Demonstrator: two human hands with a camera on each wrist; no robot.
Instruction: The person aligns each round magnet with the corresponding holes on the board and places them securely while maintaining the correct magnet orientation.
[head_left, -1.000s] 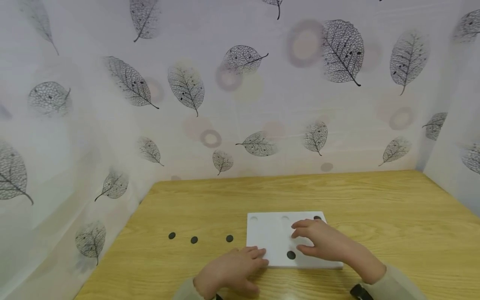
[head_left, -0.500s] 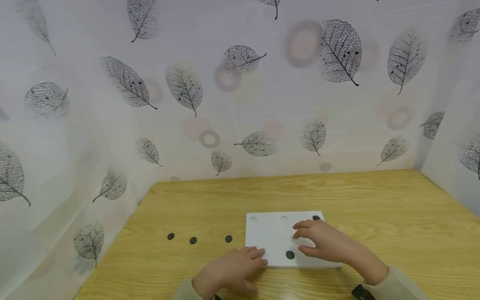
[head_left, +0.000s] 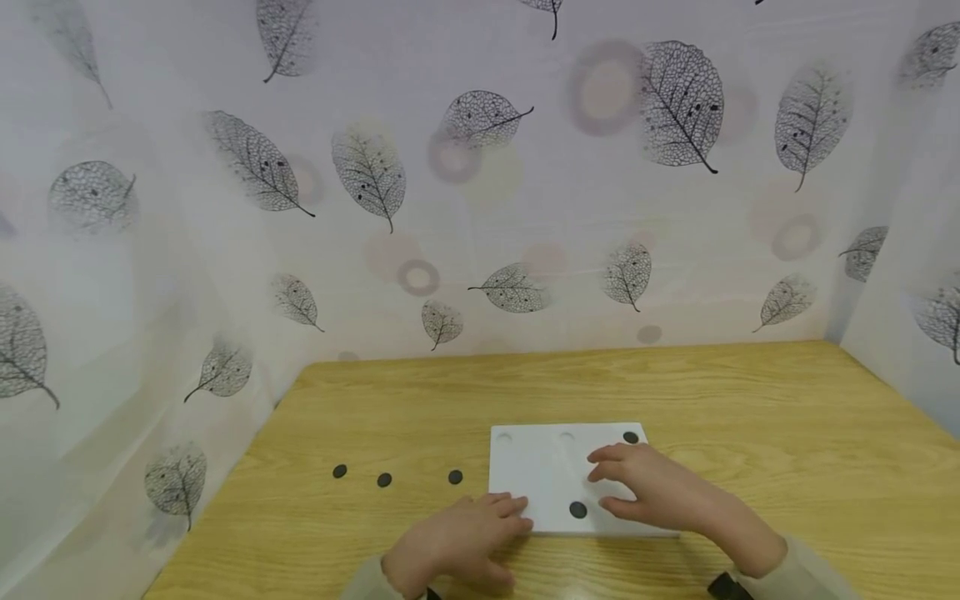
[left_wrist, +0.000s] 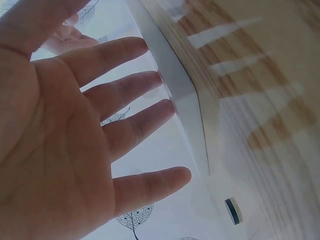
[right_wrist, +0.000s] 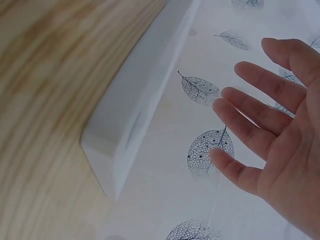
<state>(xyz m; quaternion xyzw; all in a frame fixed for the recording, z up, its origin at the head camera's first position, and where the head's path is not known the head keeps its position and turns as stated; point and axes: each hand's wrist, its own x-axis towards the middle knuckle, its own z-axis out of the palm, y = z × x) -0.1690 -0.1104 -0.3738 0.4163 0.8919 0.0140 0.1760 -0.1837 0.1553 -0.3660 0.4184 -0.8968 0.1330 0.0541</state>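
Note:
A white rectangular board lies on the table, with shallow round recesses along its far edge. My left hand is spread flat, its fingertips resting on the board's near left corner; the left wrist view shows the fingers straight along the board's side. My right hand hovers over the board's right part, fingers loosely bent and holding nothing. One black disc sits near the board's front edge, just left of that thumb. Another black disc is at the far right corner, beyond the right knuckles.
Left of the board, three more black discs lie in a loose row on the wooden table: a near disc, a middle disc and a far-left disc. A leaf-patterned curtain encloses the back and sides.
My right hand has drifted slightly right and nearer over the board, so the far right disc shows more fully. The left hand and the discs stay in place.

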